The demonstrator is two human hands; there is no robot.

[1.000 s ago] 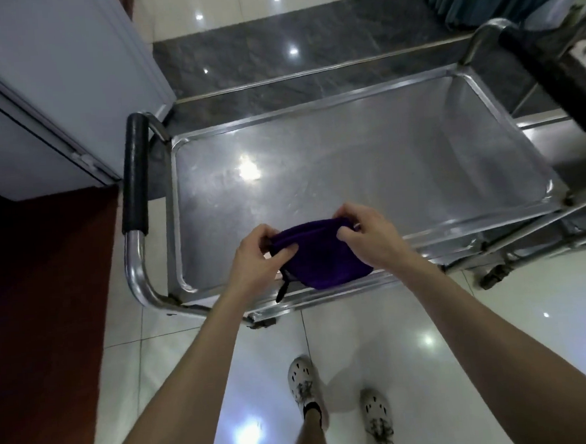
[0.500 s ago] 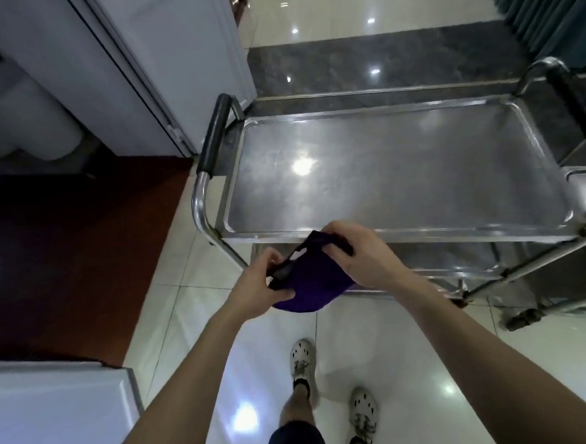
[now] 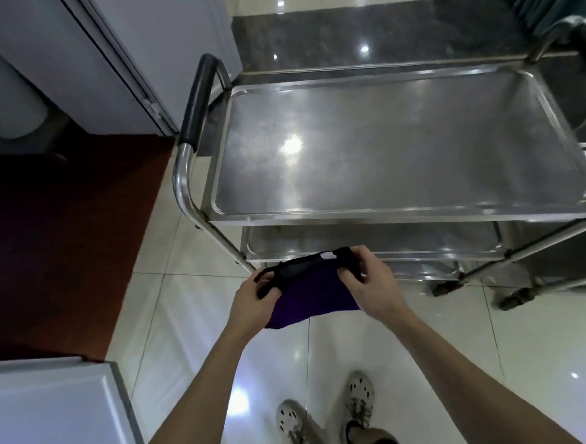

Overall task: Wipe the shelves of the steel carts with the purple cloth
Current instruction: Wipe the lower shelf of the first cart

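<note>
I hold the purple cloth (image 3: 310, 296) in both hands, in the air in front of the steel cart (image 3: 387, 212). My left hand (image 3: 253, 301) grips its left end and my right hand (image 3: 369, 280) pinches its right end, with the dark top edge and a white tag stretched between them. The cloth hangs level with the cart's lower shelf (image 3: 371, 242), just outside its near rim. The bare top shelf (image 3: 383, 147) lies beyond. Both hands are apart from the cart.
The cart's black-padded handle (image 3: 196, 100) rises at its left end. A second cart (image 3: 582, 156) adjoins on the right, with castors (image 3: 509, 299) on the tiled floor. White cabinets stand at far left (image 3: 120, 60) and near left (image 3: 56, 418). My feet (image 3: 327, 418) are below.
I have stepped back from the cart, and both hands have lowered the cloth from over the top shelf's near rim to the lower shelf's level. The cloth is now spread wider between my hands.
</note>
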